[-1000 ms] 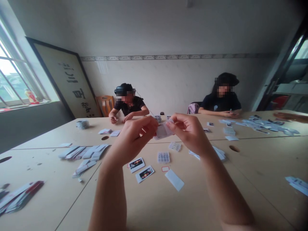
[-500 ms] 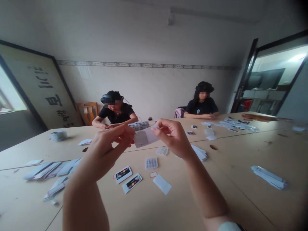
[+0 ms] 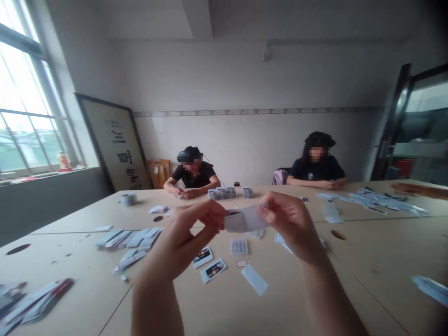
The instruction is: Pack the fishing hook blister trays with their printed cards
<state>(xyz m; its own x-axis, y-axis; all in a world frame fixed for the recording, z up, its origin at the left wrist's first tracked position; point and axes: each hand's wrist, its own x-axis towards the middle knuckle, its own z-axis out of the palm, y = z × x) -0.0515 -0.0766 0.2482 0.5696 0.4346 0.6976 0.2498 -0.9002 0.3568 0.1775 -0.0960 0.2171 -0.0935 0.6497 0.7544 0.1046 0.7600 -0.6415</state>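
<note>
Both hands hold a thin white, partly see-through sleeve (image 3: 245, 220) stretched between them above the table. My left hand (image 3: 191, 233) pinches its left end, and my right hand (image 3: 290, 224) grips its right end. A dark slit shows along the sleeve's upper edge near the left fingertips. Below lie two white cards with dark pictures, one partly behind my left hand (image 3: 205, 256) and the other card (image 3: 214, 270) in front of it. Beside them are a small clear compartment tray (image 3: 239, 247), a red-edged label (image 3: 241, 263) and a blank white slip (image 3: 255, 280).
Piles of white packets (image 3: 128, 239) lie on the table's left, and more packets (image 3: 21, 303) near its front left. Two people sit across the table (image 3: 287, 308). Small stacks (image 3: 222, 192) stand before one person; scattered packets (image 3: 374, 200) lie before the other.
My view has swung left and up, bringing the window and more left-side packets into sight. Both hands still hold the sleeve, which now sits flatter with a dark slit at its top.
</note>
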